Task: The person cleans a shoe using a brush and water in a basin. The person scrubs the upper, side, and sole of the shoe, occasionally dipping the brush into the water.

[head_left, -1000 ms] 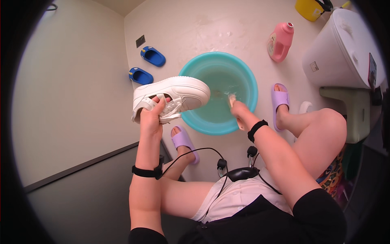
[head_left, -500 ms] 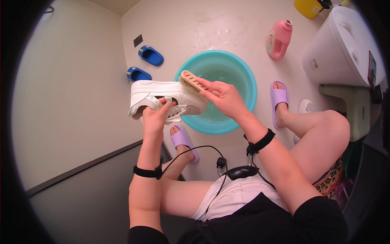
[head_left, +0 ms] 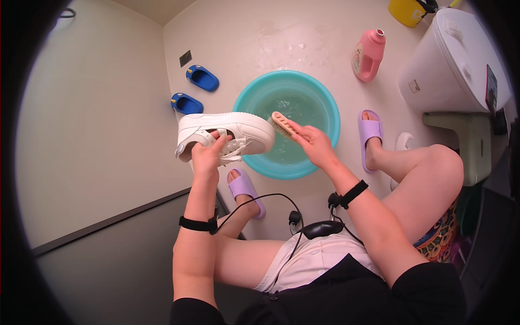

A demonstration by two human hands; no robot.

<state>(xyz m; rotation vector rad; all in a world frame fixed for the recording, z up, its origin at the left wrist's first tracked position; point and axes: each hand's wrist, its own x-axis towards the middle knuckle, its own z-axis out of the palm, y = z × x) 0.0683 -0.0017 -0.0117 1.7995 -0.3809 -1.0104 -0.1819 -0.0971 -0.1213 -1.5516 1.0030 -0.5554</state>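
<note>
A white lace-up sneaker (head_left: 246, 127) lies on its side in the air, its toe over the left rim of a turquoise basin (head_left: 334, 127). My left hand (head_left: 208, 154) is closed on it, with fingers through the shoe opening by the laces. In my right hand (head_left: 314, 142) is a pale pink scrub brush (head_left: 283, 122), held by its near end, bristles facing down and left. The brush head is at the sneaker's toe, over the basin; whether the bristles touch the toe I cannot tell. Water (head_left: 292, 149) stands in the basin.
Blue children's clogs (head_left: 202, 78) rest on the floor at the far left. At the right are a pink jug (head_left: 369, 57), a white lidded bin (head_left: 433, 70), a grey-green stool (head_left: 468, 143) and another white shoe (head_left: 405, 142). A yellow container (head_left: 406, 12) is behind.
My right hand has moved the brush right and nearer me, from the sneaker's upturned side to its toe. The left hand still holds the sneaker in nearly the same place.
</note>
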